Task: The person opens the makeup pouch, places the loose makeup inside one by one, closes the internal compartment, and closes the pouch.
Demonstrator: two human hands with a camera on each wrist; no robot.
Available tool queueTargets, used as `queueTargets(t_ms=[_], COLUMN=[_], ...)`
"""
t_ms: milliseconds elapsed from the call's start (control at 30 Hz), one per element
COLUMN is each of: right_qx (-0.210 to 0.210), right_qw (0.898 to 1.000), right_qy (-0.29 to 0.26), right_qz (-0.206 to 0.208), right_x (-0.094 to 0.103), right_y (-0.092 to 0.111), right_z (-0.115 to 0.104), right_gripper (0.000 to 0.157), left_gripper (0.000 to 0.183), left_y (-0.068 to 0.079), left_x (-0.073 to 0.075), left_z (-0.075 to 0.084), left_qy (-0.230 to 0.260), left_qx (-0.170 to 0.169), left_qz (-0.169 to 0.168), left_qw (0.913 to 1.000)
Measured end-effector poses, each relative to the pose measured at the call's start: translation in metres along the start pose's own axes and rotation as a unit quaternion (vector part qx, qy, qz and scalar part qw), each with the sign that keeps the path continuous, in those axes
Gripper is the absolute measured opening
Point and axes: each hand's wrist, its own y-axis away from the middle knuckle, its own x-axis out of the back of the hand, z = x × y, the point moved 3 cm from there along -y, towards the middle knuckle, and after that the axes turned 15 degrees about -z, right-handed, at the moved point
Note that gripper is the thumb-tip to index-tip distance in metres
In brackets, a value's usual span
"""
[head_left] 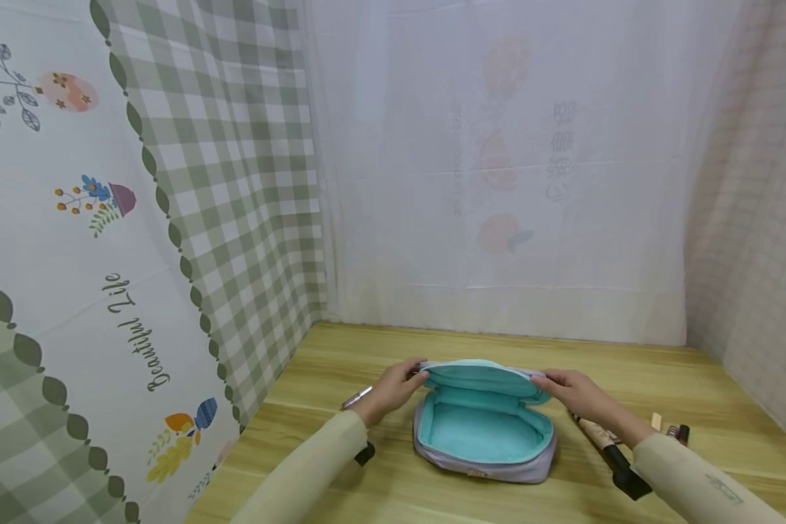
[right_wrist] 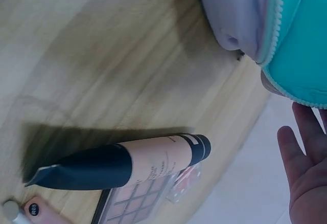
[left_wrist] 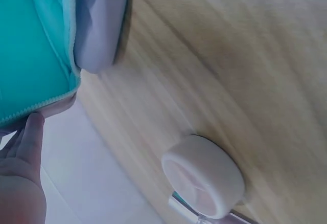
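A lilac zippered pouch (head_left: 485, 469) with turquoise lining lies on the table, its lid raised and its inside bare. My left hand (head_left: 393, 389) grips the lid's left corner, thumb on the lining side. At the opposite corner my right hand (head_left: 579, 397) holds the lid the same way. The left wrist view shows the left hand (left_wrist: 23, 168) at the zipped edge, most of its fingers hidden behind the lid. In the right wrist view, fingertips of the right hand (right_wrist: 311, 168) meet the lid's rim, and one finger is spread apart from it.
Right of the pouch lie a peach tube with black ends (right_wrist: 156, 157), a pan palette (right_wrist: 135, 203) and a small pink tube (right_wrist: 46, 211). A white round item (left_wrist: 204, 175) and a slim metallic stick (head_left: 356, 397) lie at left. Cloth curtains (head_left: 498, 306) enclose the wooden table (head_left: 340, 349).
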Motion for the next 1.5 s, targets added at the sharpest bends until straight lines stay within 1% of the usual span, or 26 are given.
queueTargets(t_ms=[67,200,333,433,567,667,833,900,1000,1133,1233,1333,1500], right_qx=[-0.010,-0.021,-0.038,-0.052,-0.069,-0.084,-0.105,-0.112,-0.122,-0.126,-0.122,-0.117,-0.113], right_qw=[1.000,0.999,0.998,0.997,0.994,0.993,0.990,0.990,0.988,0.988,0.989,0.991,0.991], right_qy=[-0.004,-0.010,-0.022,-0.019,0.000,0.004,0.006,0.011,0.023,0.024,0.018,0.022,0.035], right_qz=[0.007,0.023,0.041,0.059,0.082,0.088,0.090,0.089,0.087,0.086,0.078,0.068,0.057], right_x=[0.002,0.004,0.005,0.006,0.007,0.007,0.006,0.006,0.005,0.003,0.001,-0.002,-0.006], right_y=[-0.003,-0.008,-0.013,-0.017,-0.023,-0.027,-0.031,-0.033,-0.036,-0.038,-0.037,-0.035,-0.031], right_z=[0.000,0.000,0.000,0.000,0.000,0.000,0.001,0.002,0.003,0.005,0.006,0.005,0.004], right_gripper=[0.058,0.063,0.068,0.070,0.070,0.069,0.066,0.065,0.063,0.059,0.058,0.061,0.069], left_gripper=[0.048,0.045,0.044,0.044,0.044,0.042,0.030,0.028,0.032,0.045,0.054,0.060,0.067], left_y=[-0.002,-0.006,-0.011,-0.015,-0.020,-0.024,-0.033,-0.036,-0.039,-0.041,-0.041,-0.038,-0.034], left_x=[0.001,0.003,0.005,0.007,0.010,0.011,0.010,0.008,0.006,0.002,-0.001,-0.003,-0.008], left_z=[0.001,0.002,0.003,0.003,0.003,0.002,0.000,-0.002,-0.004,-0.007,-0.009,-0.010,-0.009], left_qy=[0.005,0.002,-0.008,-0.019,-0.040,-0.050,-0.041,-0.037,-0.035,-0.038,-0.035,-0.032,-0.061], left_qx=[0.001,0.004,0.004,-0.003,-0.008,-0.004,0.013,0.022,0.028,0.034,0.037,0.044,0.068], left_qz=[0.010,0.031,0.048,0.058,0.067,0.072,0.081,0.083,0.078,0.058,0.044,0.032,0.013], left_qw=[0.9999,0.9995,0.9988,0.9981,0.9969,0.9961,0.9958,0.9957,0.9959,0.9970,0.9977,0.9980,0.9958])
